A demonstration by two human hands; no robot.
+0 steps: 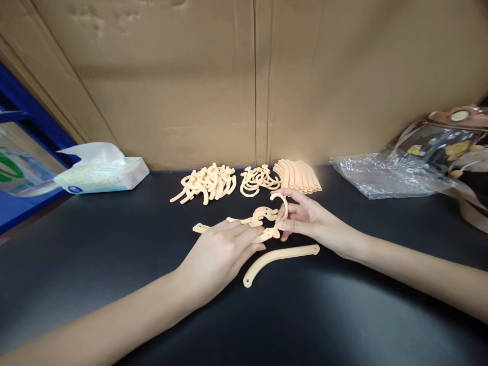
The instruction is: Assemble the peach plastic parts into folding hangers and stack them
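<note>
Unlabelled peach strap (267, 235) (in fingers (284, 223))

Black table (114, 264) — peach parts (208, 184), tissues (101, 175)

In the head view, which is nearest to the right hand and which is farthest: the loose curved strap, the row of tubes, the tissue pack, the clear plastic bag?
From the right hand:
1. Loose curved strap, just below the hand, towards the person.
2. Row of tubes, behind the hand by the cardboard wall.
3. Clear plastic bag, far right.
4. Tissue pack, far left.
</note>
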